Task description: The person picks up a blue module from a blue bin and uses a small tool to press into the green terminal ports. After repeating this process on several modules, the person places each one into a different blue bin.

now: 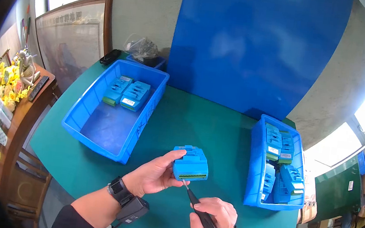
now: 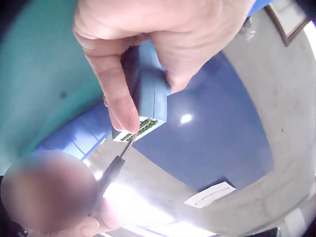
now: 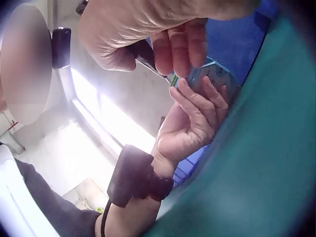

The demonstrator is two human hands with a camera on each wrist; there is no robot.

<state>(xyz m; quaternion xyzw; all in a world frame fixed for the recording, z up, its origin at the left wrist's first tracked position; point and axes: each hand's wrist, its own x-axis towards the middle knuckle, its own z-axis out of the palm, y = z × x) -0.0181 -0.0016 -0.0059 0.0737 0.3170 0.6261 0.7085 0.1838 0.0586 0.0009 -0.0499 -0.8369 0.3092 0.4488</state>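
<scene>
In the head view my left hand point(image 1: 153, 176) holds a blue plastic electronic module point(image 1: 191, 165) over the green table, thumb on its top and fingers below. A green connector strip runs along the module's near edge. My right hand point(image 1: 220, 213) grips the black handle of a screwdriver point(image 1: 208, 225), whose metal tip points up at that edge. From the left wrist, the screwdriver shaft point(image 2: 128, 147) reaches the green slotted end of the module point(image 2: 154, 94), beside a fingertip of the left hand. The right wrist view has the module point(image 3: 215, 75) partly hidden behind fingers.
On the green table point(image 1: 181, 125), a blue bin point(image 1: 137, 131) at left holds two similar modules point(image 1: 135, 95). Another blue bin point(image 1: 254, 176) at right holds several more. A blue panel point(image 1: 253, 45) stands behind the table. Flowers point(image 1: 10, 85) sit on a wooden cabinet at far left.
</scene>
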